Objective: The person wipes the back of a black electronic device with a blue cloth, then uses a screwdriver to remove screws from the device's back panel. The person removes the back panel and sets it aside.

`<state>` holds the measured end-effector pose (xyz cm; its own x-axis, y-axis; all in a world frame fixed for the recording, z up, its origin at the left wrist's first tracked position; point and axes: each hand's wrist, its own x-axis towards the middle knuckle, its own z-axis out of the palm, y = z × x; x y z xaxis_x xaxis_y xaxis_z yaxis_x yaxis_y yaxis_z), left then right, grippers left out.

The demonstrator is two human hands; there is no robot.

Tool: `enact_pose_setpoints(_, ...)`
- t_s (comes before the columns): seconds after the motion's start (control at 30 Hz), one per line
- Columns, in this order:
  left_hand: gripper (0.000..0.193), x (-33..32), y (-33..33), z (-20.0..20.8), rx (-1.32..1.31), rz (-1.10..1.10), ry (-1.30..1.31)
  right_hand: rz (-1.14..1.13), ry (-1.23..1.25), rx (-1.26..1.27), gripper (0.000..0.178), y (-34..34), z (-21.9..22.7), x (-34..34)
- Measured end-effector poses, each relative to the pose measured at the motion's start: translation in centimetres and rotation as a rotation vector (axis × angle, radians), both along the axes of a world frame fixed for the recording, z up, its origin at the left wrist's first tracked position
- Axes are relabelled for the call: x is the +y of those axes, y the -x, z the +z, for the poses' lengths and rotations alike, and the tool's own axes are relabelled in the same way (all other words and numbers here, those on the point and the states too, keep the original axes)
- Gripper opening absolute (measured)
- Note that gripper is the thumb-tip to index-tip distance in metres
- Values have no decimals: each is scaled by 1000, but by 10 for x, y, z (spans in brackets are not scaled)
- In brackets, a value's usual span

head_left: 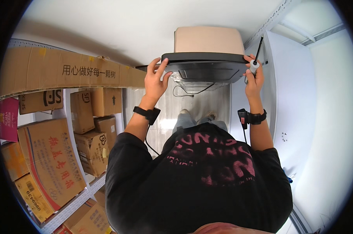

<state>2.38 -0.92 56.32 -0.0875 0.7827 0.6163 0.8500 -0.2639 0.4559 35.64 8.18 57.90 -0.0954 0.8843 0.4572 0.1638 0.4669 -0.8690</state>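
A wide black appliance [207,64] stands upright in front of me, a slim raised lip along its top. At the left end of that lip is my left hand [155,82], its fingers apart and the fingertips at the edge. My right hand [255,82] is at the right end, closed around a screwdriver [254,67] with a pale handle. The tool's dark shaft points up and away from me. Fingers of the right hand also rest by the panel's corner. Whether screws sit at the edge is too small to tell.
A beige box-like thing [208,39] is behind the appliance, against a white wall. A dark cable [182,94] loops below it near the floor. At the left, shelves hold several cardboard boxes [53,160], with a long carton [79,72] on top. A white cabinet panel [289,97] stands right.
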Motion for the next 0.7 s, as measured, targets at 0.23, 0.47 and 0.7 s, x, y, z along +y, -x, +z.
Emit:
enact_pose_setpoints(0.23, 42, 7, 4, -12, -41, -41, -140, -22, 40, 80, 40, 10, 5, -7)
enact_pose_setpoints(0.47, 30, 6, 6, 6, -110, -154, -140, -58, 32, 62, 37, 10, 13, -12)
enact_pose_setpoints(0.7, 16, -1, 21, 5, -276, -238, 93, -121, 77, 159, 37, 4, 13, -19)
